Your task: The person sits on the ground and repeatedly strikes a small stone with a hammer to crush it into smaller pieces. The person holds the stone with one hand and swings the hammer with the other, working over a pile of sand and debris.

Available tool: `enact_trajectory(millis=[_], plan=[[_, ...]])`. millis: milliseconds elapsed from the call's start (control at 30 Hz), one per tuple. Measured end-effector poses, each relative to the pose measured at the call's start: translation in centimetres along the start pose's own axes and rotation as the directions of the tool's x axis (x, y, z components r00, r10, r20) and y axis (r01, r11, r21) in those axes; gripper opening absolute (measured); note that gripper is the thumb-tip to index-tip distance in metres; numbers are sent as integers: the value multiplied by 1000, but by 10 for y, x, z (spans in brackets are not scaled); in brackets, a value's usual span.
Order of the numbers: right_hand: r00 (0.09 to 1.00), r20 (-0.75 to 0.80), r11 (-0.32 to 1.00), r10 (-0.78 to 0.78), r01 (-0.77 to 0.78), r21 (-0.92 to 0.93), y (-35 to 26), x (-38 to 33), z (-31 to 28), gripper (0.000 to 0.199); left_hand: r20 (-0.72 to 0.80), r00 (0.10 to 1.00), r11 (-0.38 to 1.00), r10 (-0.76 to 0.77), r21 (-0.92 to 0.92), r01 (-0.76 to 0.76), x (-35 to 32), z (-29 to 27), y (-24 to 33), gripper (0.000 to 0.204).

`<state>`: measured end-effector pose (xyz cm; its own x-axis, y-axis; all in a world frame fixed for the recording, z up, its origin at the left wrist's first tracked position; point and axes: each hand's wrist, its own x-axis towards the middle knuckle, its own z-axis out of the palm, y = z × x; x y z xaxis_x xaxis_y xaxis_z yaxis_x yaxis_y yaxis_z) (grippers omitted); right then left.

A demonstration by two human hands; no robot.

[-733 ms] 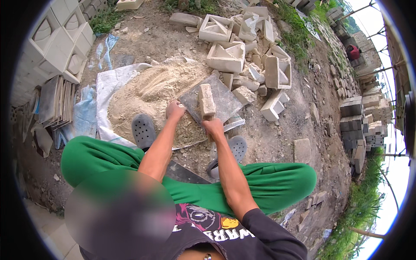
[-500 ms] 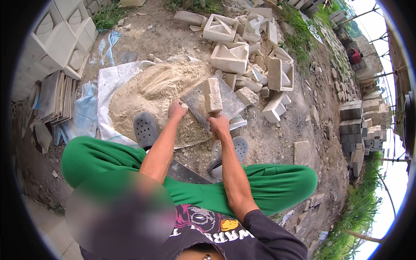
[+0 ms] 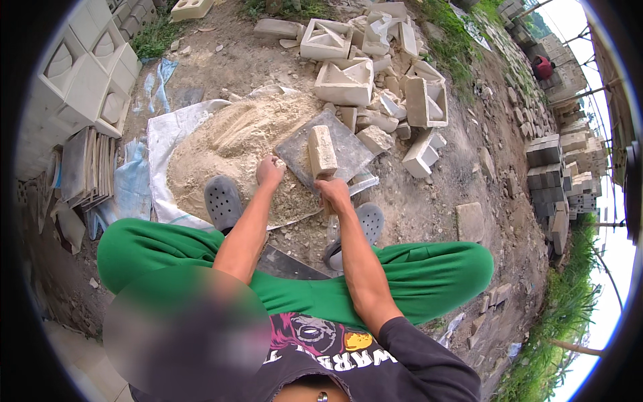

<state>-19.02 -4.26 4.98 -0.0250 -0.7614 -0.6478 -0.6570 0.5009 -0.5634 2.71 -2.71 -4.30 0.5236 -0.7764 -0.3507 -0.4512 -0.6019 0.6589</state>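
Observation:
My right hand [image 3: 333,192] is wrapped around the handle of a dusty mallet. The mallet's pale, block-shaped head [image 3: 322,151] is over a dark flat slab [image 3: 295,149]; whether they touch I cannot tell. Just left of the slab, my left hand [image 3: 270,172] is closed, with a small pale stone chunk [image 3: 280,163] at its fingers. Beneath that hand spreads a heap of crushed pale stone [image 3: 234,134], lying on a white sack sheet [image 3: 161,137].
Broken pale blocks [image 3: 344,82] are piled beyond the slab. Stacked white blocks [image 3: 80,74] and leaning thin boards [image 3: 87,164] stand at left. My grey clogs [image 3: 223,203] flank the work. Grey blocks [image 3: 544,171] are stacked far right, where a person in red [image 3: 542,67] shows.
The view has shifted slightly. The mallet head sits a little nearer to me over the slab. My left hand keeps nearly the same place beside it.

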Motion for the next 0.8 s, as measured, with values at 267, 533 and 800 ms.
enact_trajectory(millis=[267, 533, 800], plan=[[964, -248, 990, 97, -69, 120, 33, 31, -40, 49, -4, 1000, 999, 9, 35, -9, -24, -7, 20, 44], [968, -241, 997, -75, 77, -2, 43, 42, -8, 37, -26, 997, 993, 76, 88, -73, -29, -7, 21, 49], [998, -64, 993, -14, 22, 117, -1, 3, -19, 33, 54, 999, 996, 1, 88, -6, -28, -17, 20, 50]])
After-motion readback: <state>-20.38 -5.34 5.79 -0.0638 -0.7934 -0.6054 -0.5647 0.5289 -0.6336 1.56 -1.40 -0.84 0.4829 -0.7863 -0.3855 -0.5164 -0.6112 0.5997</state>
